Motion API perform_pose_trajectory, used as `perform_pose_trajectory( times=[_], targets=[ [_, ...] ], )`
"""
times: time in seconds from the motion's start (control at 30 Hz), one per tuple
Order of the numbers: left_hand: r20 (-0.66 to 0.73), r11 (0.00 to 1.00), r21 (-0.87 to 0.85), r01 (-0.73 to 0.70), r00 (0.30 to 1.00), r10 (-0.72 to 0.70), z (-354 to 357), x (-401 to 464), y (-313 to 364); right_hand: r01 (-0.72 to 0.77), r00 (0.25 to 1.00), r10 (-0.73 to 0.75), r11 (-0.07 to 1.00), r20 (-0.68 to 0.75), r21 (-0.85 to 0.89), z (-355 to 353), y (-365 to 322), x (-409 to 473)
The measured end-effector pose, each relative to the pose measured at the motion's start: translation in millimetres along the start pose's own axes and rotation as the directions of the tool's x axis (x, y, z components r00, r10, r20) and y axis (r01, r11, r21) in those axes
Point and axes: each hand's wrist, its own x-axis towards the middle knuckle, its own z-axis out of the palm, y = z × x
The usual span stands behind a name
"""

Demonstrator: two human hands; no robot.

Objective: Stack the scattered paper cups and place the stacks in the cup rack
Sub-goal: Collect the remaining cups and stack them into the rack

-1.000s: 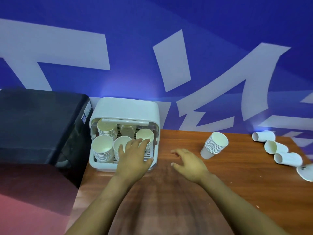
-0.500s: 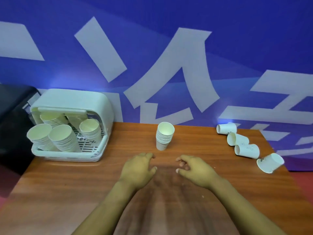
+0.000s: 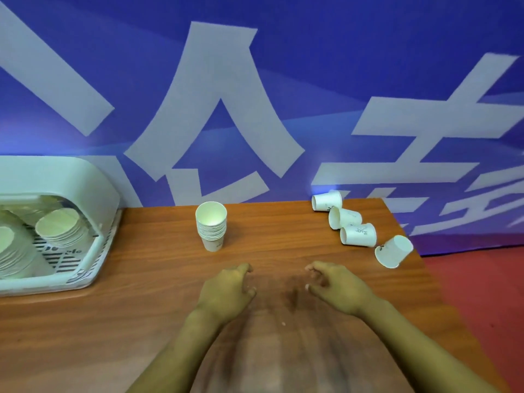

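We see the wooden tabletop carrying a white cup rack at its left edge, with stacks of cups inside. Right of the rack an upright cup stack stands. Farther right four loose cups lie tipped. Nearer us, the left hand and right hand hover with fingers loosely curled, gripping nothing.

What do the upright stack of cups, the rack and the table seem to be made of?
Stack of cups: thin white paper by the look, matte, with rolled rims showing as nested rings. Cup rack: probably moulded plastic, pale and smooth, with rounded corners. Table: wood or wood-look laminate, reddish-brown grain, slight sheen.
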Motion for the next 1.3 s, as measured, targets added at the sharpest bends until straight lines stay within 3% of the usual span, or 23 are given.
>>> perform_pose_trajectory(
  times=[0.17,0.33,0.43,0.63,0.77,0.93,1.13,1.3],
  targets=[
    [0.053,1.0,-0.005,0.022,0.998,-0.021,27,22,46,0.0,1.0,0.0,1.0,-0.015,0.005,-29,47,7],
    [-0.052,0.997,0.018,0.071,0.996,-0.07,48,51,99,0.051,0.999,-0.051,0.999,-0.017,0.004,-67,107,21],
    [-0.032,0.995,0.042,0.092,0.995,-0.091,77,64,140,0.054,0.998,-0.054,0.998,-0.03,-0.012,-90,154,20],
    [0.02,0.988,0.126,0.084,0.996,-0.087,110,111,212,-0.017,0.998,0.014,0.999,-0.066,-0.034,-133,234,36],
    [0.047,0.975,0.217,0.053,0.997,-0.065,124,152,245,-0.066,0.998,0.066,0.998,-0.015,-0.022,-136,268,57],
    [0.038,0.933,0.361,-0.004,0.999,-0.011,137,204,267,-0.078,0.996,0.079,0.997,0.051,-0.022,-127,296,76],
    [0.086,0.903,0.427,-0.045,0.996,0.009,164,245,275,-0.016,0.996,0.009,0.997,0.089,0.081,-112,312,91],
    [0.045,0.898,0.437,-0.047,0.999,0.031,178,256,270,-0.008,0.994,-0.002,0.996,0.114,0.087,-104,316,100]
  ],
)
